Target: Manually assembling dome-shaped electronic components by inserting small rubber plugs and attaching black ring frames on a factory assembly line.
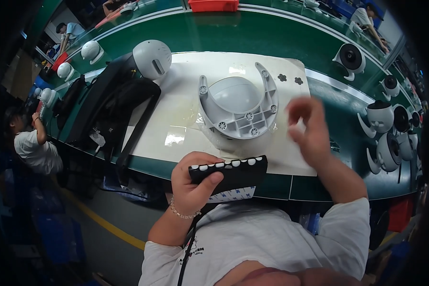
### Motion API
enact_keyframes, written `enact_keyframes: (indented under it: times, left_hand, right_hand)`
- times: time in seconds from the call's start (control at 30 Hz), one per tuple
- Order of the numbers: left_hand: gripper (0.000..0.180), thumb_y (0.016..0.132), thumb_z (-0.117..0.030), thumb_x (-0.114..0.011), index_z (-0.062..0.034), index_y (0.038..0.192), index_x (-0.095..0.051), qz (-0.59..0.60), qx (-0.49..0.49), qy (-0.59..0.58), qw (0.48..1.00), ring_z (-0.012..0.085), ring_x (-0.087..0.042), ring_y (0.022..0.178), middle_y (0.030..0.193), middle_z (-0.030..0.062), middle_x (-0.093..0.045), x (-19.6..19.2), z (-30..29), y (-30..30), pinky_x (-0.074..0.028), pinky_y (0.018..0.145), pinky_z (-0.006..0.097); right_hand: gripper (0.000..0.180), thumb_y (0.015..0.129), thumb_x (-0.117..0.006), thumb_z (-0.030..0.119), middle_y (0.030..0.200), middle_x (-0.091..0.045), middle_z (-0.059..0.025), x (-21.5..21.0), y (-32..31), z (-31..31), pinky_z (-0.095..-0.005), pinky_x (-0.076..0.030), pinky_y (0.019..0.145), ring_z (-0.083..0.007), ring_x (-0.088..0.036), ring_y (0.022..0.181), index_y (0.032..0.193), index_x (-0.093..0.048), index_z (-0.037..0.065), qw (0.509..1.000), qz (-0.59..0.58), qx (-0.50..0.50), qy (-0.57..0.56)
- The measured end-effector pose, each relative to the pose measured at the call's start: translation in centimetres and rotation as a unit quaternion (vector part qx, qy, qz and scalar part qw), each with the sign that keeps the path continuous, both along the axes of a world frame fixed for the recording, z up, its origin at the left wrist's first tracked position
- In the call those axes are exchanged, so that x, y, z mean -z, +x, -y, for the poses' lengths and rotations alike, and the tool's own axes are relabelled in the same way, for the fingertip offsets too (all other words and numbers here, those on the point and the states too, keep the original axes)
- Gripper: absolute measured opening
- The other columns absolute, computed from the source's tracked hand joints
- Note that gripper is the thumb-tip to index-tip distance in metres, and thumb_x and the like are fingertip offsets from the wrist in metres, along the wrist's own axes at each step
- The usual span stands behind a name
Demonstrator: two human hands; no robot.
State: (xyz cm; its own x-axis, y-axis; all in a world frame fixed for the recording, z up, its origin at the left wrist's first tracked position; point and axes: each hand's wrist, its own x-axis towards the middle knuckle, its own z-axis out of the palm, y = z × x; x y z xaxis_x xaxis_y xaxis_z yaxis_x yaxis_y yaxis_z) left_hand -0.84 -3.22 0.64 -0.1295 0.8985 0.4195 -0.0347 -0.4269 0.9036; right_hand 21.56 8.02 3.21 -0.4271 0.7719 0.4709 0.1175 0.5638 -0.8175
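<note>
My left hand (188, 183) is closed around a black sheet (233, 175) with a row of white rounded tabs along its top edge; a white and blue patterned layer shows beneath it. Beyond it, on a white mat (176, 109), sits a light grey plastic shell with a crescent-shaped stand (238, 125), its ribbed side and several round sockets facing up. My right hand (307, 126) is raised just right of the stand, fingers bent and smeared by motion; whether it pinches something small is unclear. Two dark flower-shaped pieces (282, 77) lie at the mat's far right.
Black bags and straps (112, 97) cover the left of the green bench, beside a grey round housing (152, 59). Several white fan-like units (388, 152) stand at the right. A red bin (213, 5) is at the back. Another person (35, 143) sits at the far left.
</note>
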Motion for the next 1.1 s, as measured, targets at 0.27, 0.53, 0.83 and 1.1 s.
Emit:
enact_keyframes:
  times: [0.27, 0.53, 0.83, 1.1]
  left_hand:
    - [0.027, 0.065, -0.001, -0.073, 0.0016, 0.088, -0.057, 0.093, 0.022, -0.108, 0.990, 0.0119, -0.056, 0.075, 0.084, 0.0088, -0.060, -0.7, -0.6, 2.8, -0.045, 0.067, 0.023]
    - [0.016, 0.067, 0.000, -0.071, 0.0027, 0.073, -0.057, -0.038, -0.025, -0.040, 0.998, 0.0088, -0.051, 0.058, 0.065, 0.0049, -0.057, -0.5, -1.2, 2.3, -0.040, 0.052, 0.022]
    - [0.019, 0.063, 0.002, -0.072, -0.0005, 0.075, -0.058, -0.076, -0.020, -0.036, 0.996, 0.0140, -0.053, 0.056, 0.064, 0.0063, -0.056, -0.4, -1.5, 1.9, -0.039, 0.050, 0.024]
    - [0.025, 0.058, 0.006, -0.072, -0.0013, 0.078, -0.058, -0.179, -0.014, 0.034, 0.983, 0.0177, -0.052, 0.055, 0.064, 0.0081, -0.056, -0.4, -2.1, 2.1, -0.040, 0.051, 0.027]
  right_hand:
    - [0.022, 0.075, -0.064, 0.006, 0.089, -0.057, -0.0068, 0.7, -1.1, 2.5, -0.0246, -0.045, 0.069, -0.0145, -0.056, 0.077, 0.095, -0.055, 0.004, 0.983, -0.006, -0.164, -0.086]
    - [0.013, 0.079, -0.061, 0.007, 0.088, -0.059, -0.0075, -1.0, -0.8, 2.4, -0.0265, -0.047, 0.069, -0.0162, -0.059, 0.080, 0.090, -0.056, 0.004, 0.936, -0.082, -0.185, -0.287]
    - [0.023, 0.068, -0.066, 0.003, 0.098, -0.058, -0.0089, -1.5, -1.4, 1.4, -0.0335, -0.044, 0.073, -0.0255, -0.057, 0.091, 0.088, -0.055, 0.007, 0.962, -0.004, -0.135, 0.239]
    - [0.036, 0.066, -0.065, -0.004, 0.087, -0.058, -0.0062, -0.9, -1.1, 1.8, -0.0353, -0.042, 0.070, -0.0243, -0.057, 0.085, 0.096, -0.049, 0.009, 0.963, 0.021, -0.133, 0.233]
